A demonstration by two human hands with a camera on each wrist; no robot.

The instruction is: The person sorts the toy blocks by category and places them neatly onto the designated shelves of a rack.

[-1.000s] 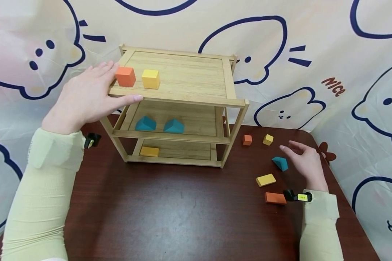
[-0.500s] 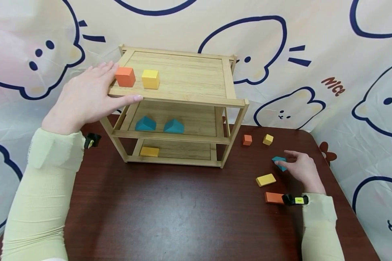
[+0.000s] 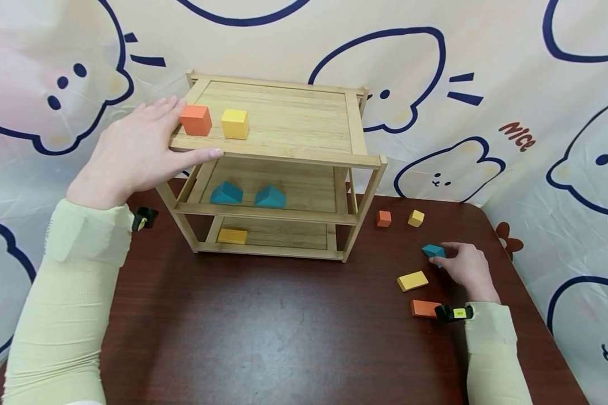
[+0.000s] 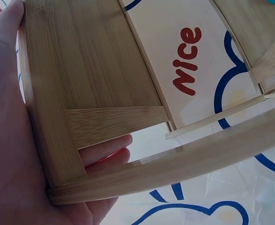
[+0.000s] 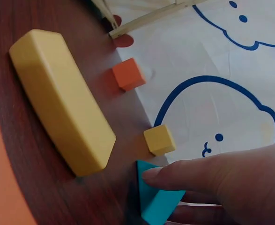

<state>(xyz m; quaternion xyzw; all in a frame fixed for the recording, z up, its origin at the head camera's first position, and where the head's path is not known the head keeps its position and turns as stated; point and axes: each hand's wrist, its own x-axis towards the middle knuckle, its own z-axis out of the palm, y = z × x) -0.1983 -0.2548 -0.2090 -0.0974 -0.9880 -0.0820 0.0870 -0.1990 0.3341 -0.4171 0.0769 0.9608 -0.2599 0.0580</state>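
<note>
A wooden three-tier shelf (image 3: 294, 129) stands on the table. My left hand (image 3: 137, 152) holds its upper left front corner, thumb along the front edge and fingers at the side; fingertips show past the side rail in the left wrist view. Beside that hand, an orange cube (image 3: 196, 121) and a yellow cube (image 3: 235, 124) sit on the top tier. To the right, my right hand (image 3: 470, 270) pinches a blue triangular block (image 3: 433, 251) on the table. Its thumb (image 5: 174, 174) lies on one face, with other fingers partly hidden behind the block.
Two blue triangular blocks (image 3: 226, 193) sit on the middle tier and a yellow block (image 3: 232, 235) on the bottom one. Near my right hand lie a small orange cube (image 3: 383, 219), a yellow cube (image 3: 416, 218), a yellow rectangular block (image 3: 412, 280) and an orange rectangular block (image 3: 425, 309).
My right hand has come down from above onto the blue triangular block and closed its thumb and fingers on it. My left hand has stayed on the shelf corner.
</note>
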